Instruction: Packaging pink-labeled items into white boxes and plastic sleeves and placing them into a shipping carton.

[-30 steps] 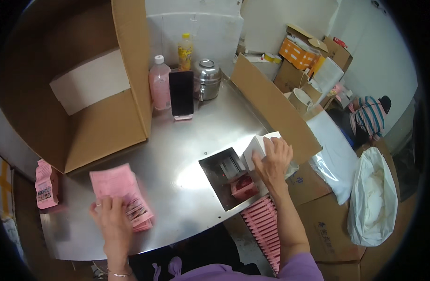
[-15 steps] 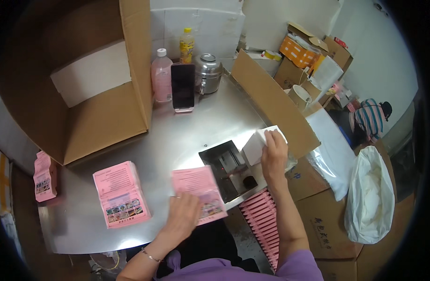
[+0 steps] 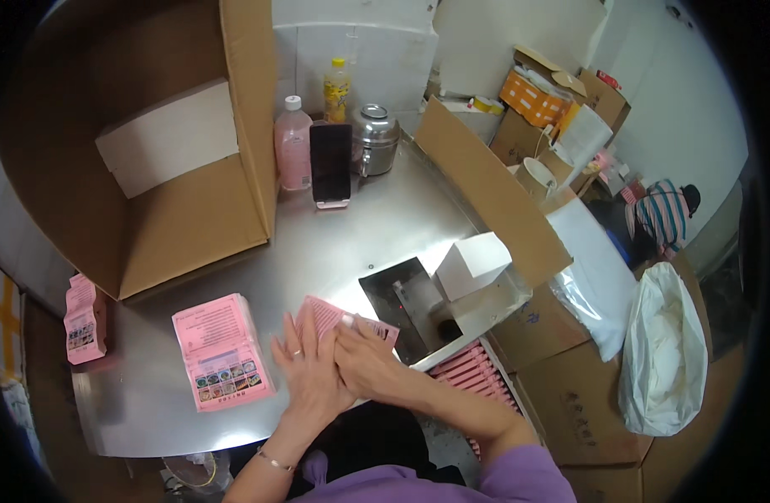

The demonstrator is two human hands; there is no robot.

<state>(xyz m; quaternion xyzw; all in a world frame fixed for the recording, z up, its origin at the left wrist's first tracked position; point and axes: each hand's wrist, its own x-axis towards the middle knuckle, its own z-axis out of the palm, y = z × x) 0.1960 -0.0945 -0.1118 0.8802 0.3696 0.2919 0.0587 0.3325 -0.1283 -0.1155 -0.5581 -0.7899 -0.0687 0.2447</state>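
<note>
A pink printed sheet (image 3: 324,313) lies tilted on the metal table in front of me, with both hands on it. My left hand (image 3: 311,373) has its fingers spread over the sheet's left part. Beside it and touching it, my right hand (image 3: 366,362) bends its fingers over the sheet's middle. A small white bit shows by the right fingertips, too small to name. My hands hide much of the sheet. To the left rests a stack of pink printed sheets (image 3: 221,348). A white block (image 3: 473,267) stands beyond the dark recess (image 3: 408,306) on the right.
A large open carton (image 3: 188,226) takes up the back left. A phone on a stand (image 3: 330,166), bottles and a metal pot (image 3: 375,138) stand at the back. Pink packets (image 3: 465,377) sit below the table's right edge. Cartons and a white bag (image 3: 666,360) lie farther right, near another person.
My right hand has left the white block and come over to the pink sheet beside my left hand. The sheet has turned and is now mostly covered. My left fingers have spread.
</note>
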